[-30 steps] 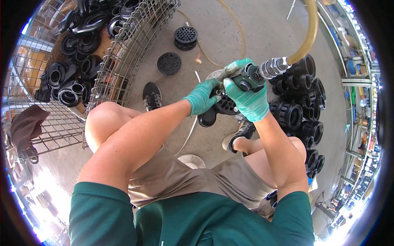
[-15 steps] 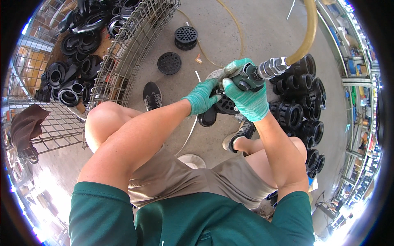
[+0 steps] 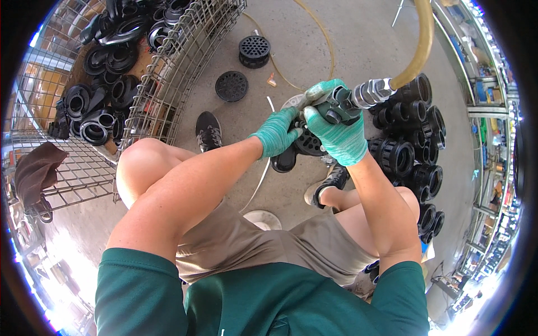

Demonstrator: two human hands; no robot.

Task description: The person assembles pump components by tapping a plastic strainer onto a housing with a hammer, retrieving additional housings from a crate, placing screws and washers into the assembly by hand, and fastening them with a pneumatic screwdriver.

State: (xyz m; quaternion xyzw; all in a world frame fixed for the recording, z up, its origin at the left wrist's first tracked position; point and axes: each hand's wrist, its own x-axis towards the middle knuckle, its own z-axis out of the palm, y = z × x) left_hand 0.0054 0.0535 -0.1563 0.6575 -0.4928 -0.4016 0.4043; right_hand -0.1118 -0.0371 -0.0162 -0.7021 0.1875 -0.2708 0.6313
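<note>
My right hand (image 3: 339,137), in a green-and-white knit glove, is wrapped round a dark air-powered tool (image 3: 336,109). A silver coupling (image 3: 372,93) joins the tool to a yellowish air hose (image 3: 417,50). My left hand (image 3: 277,133), gloved alike, is closed at the tool's front end; what its fingers pinch is hidden. Just beneath both hands is a black perforated disc (image 3: 308,143), with a rounded black plastic part (image 3: 284,161) beside it. A pale round piece (image 3: 292,101) shows in part behind the left fingers.
Left stands a wire mesh cage (image 3: 168,73) of black plastic fittings (image 3: 103,109), a brown cloth (image 3: 39,171) over its edge. Two black perforated pieces, a disc (image 3: 231,86) and a thicker one (image 3: 254,51), lie on the floor. Stacked black fittings (image 3: 400,157) stand right, near shelving (image 3: 487,112).
</note>
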